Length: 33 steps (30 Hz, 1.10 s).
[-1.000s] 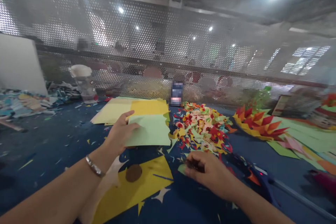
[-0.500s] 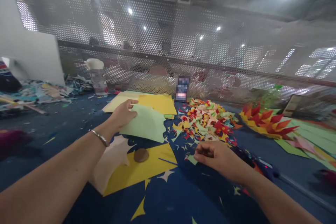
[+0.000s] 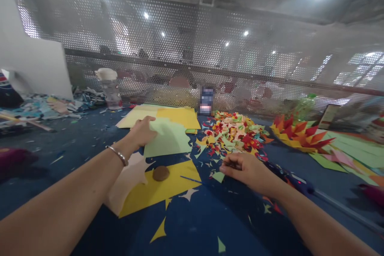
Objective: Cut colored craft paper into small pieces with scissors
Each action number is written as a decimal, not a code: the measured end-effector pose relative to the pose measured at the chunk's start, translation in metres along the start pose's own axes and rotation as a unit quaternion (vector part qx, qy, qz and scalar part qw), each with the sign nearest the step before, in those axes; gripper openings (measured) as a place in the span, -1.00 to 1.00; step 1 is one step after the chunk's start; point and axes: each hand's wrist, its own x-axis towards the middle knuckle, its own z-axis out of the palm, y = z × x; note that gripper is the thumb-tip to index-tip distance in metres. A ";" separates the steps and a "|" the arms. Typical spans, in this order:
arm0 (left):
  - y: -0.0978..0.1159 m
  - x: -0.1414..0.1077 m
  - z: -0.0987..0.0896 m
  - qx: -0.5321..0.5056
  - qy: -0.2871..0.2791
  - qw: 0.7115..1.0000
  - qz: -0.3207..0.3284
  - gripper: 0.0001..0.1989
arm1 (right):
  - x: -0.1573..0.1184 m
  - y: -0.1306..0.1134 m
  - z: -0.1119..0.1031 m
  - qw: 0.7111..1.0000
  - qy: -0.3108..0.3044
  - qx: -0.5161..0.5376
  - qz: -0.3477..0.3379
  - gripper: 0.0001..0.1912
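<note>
My left hand (image 3: 144, 131) lies over the upper left part of a light green paper sheet (image 3: 169, 140), thumb and index finger apart. A metal bangle (image 3: 118, 156) circles that wrist. Behind the sheet is a stack of yellow and cream paper (image 3: 180, 117). Nearer me, a round brown disc (image 3: 161, 173) and a thin blue stick (image 3: 190, 179) rest on a yellow sheet (image 3: 153, 196), beside a cut pale pink sheet (image 3: 127, 184). My right hand (image 3: 243, 170) is curled near the table, fingers closed; what they hold is hidden. A green scrap (image 3: 218, 177) lies by its thumb.
A heap of coloured paper scraps (image 3: 237, 130) lies beyond my right hand. A red and orange pointed paper piece (image 3: 300, 134) sits farther right. A dark blue tool (image 3: 297, 182) lies behind my right wrist. A phone-like screen (image 3: 206, 100) and a bottle (image 3: 109, 88) stand at the back.
The light green sheet has turned slightly, its right end swinging away from me, with my left hand on it. My right hand has hardly moved. The view has shifted a little.
</note>
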 end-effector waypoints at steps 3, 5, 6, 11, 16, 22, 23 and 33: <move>0.018 -0.018 0.001 0.072 -0.038 0.992 0.096 -0.56 | 0.000 0.000 0.000 1.000 0.018 -0.004 -0.004 -0.70; 0.034 -0.035 0.005 0.094 -0.099 0.979 0.154 -0.69 | 0.000 0.000 -0.001 0.999 0.032 -0.010 -0.004 -0.70; 0.041 -0.044 0.008 0.110 -0.136 0.968 0.182 -0.68 | 0.000 0.000 -0.002 0.999 0.039 -0.013 -0.004 -0.70; 0.056 -0.063 0.013 0.224 -0.241 0.916 0.231 -0.52 | 0.001 0.001 -0.002 0.998 0.053 -0.029 -0.005 -0.70; 0.053 -0.058 0.015 0.198 -0.274 0.915 0.220 -0.47 | 0.000 0.001 -0.001 0.998 0.053 -0.042 -0.007 -0.70; 0.054 -0.057 0.022 0.158 -0.317 0.903 0.244 -0.64 | 0.001 -0.003 0.001 0.997 0.049 -0.058 -0.010 -0.68; 0.054 -0.058 0.022 0.156 -0.313 0.904 0.244 -0.60 | 0.001 -0.004 0.001 0.997 0.049 -0.060 -0.009 -0.68; 0.055 -0.064 0.029 0.104 -0.302 0.914 0.249 -0.72 | 0.002 -0.005 0.003 0.996 0.043 -0.072 -0.007 -0.66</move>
